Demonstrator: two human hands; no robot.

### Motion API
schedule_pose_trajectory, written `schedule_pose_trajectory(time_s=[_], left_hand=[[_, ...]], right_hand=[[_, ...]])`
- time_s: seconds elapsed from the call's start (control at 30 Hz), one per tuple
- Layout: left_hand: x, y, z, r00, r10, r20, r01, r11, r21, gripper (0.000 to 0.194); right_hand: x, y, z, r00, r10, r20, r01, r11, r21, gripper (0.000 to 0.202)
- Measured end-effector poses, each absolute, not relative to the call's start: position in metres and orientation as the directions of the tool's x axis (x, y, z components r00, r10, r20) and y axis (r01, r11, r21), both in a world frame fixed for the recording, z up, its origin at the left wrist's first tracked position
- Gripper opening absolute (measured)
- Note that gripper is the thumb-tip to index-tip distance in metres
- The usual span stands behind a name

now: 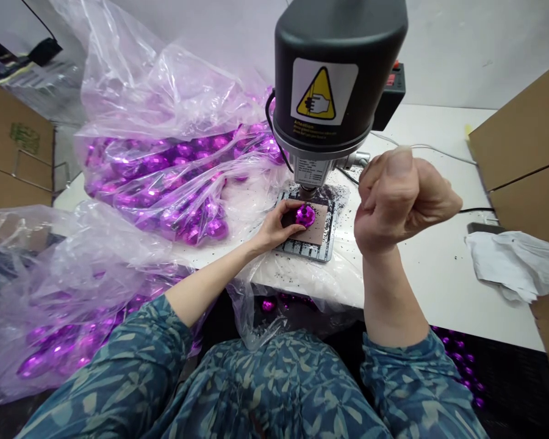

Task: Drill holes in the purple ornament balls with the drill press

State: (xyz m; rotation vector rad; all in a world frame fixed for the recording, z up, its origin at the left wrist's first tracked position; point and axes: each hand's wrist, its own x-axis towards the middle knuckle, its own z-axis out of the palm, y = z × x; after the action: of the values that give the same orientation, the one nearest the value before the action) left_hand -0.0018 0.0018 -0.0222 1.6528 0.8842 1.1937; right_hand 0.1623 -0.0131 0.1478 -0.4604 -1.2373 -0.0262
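My left hand [281,227] pinches a small shiny purple faceted ball [305,215] between thumb and fingers. The ball rests on a brown square board [318,225] on the slotted metal base [327,252] of a small bench drill press [341,73]. A dark spot shows on the ball's top, below the chuck [307,191]. Raised beside the machine, my right hand [396,198] is closed in a fist at the silver feed handle hub [354,160]; the grip inside the fist is hidden by the fingers.
Clear plastic bags [165,177] of purple balls cover the left side, with another bag [73,329] lower down. Dark shavings lie around the base. Cardboard boxes [526,128] stand right, near a white cloth [516,262] and cables [430,146]. More purple balls [460,360] lie below the table edge.
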Motion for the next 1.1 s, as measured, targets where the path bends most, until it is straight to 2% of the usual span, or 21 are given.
schedule_pose_trajectory(time_s=[0.07, 0.13, 0.2, 0.27, 0.33, 0.63, 0.73, 0.9, 1.0, 1.03, 1.1], left_hand=[[-0.002, 0.002, -0.024, 0.291, 0.897, 0.334, 0.055, -0.364, 0.930, 0.065], [-0.002, 0.003, -0.024, 0.292, 0.895, 0.338, 0.062, -0.371, 0.927, 0.066], [-0.002, 0.003, -0.024, 0.290, 0.893, 0.344, 0.063, -0.377, 0.924, 0.066], [-0.002, 0.003, -0.024, 0.286, 0.894, 0.346, 0.065, -0.379, 0.923, 0.065], [-0.002, 0.003, -0.024, 0.282, 0.898, 0.337, 0.069, -0.369, 0.927, 0.064], [-0.002, 0.001, -0.021, 0.269, 0.906, 0.326, 0.078, -0.358, 0.931, 0.062], [-0.001, 0.002, -0.021, 0.276, 0.903, 0.329, 0.080, -0.363, 0.928, 0.060], [0.001, -0.005, -0.012, 0.193, 0.935, 0.297, 0.198, -0.333, 0.922, 0.049], [-0.005, -0.033, 0.010, 0.154, 0.953, 0.261, 0.341, -0.299, 0.891, 0.043], [-0.009, -0.046, 0.020, 0.212, 0.948, 0.238, 0.380, -0.305, 0.873, 0.042], [-0.018, -0.076, 0.039, 0.481, 0.862, 0.157, 0.410, -0.380, 0.829, 0.038]], right_hand=[[0.162, -0.013, 0.145, 0.315, 0.221, 0.923, 0.356, 0.874, -0.331, 0.064], [0.163, -0.013, 0.142, 0.294, 0.231, 0.927, 0.375, 0.865, -0.335, 0.062], [0.163, -0.012, 0.138, 0.297, 0.185, 0.937, 0.302, 0.912, -0.276, 0.059], [0.164, -0.009, 0.132, 0.295, 0.099, 0.950, 0.222, 0.960, -0.169, 0.054], [0.165, -0.006, 0.127, 0.266, 0.032, 0.963, 0.197, 0.977, -0.087, 0.051], [0.172, -0.001, 0.112, 0.153, -0.068, 0.986, 0.183, 0.982, 0.040, 0.048], [0.168, -0.002, 0.129, 0.257, 0.028, 0.966, 0.188, 0.979, -0.079, 0.054], [0.163, -0.003, 0.178, 0.339, 0.309, 0.888, 0.148, 0.915, -0.375, 0.058], [0.164, -0.002, 0.191, 0.316, 0.382, 0.868, 0.097, 0.897, -0.430, 0.054], [0.164, -0.002, 0.191, 0.307, 0.384, 0.871, 0.091, 0.899, -0.429, 0.053], [0.164, -0.001, 0.190, 0.309, 0.377, 0.873, 0.071, 0.906, -0.417, 0.052]])
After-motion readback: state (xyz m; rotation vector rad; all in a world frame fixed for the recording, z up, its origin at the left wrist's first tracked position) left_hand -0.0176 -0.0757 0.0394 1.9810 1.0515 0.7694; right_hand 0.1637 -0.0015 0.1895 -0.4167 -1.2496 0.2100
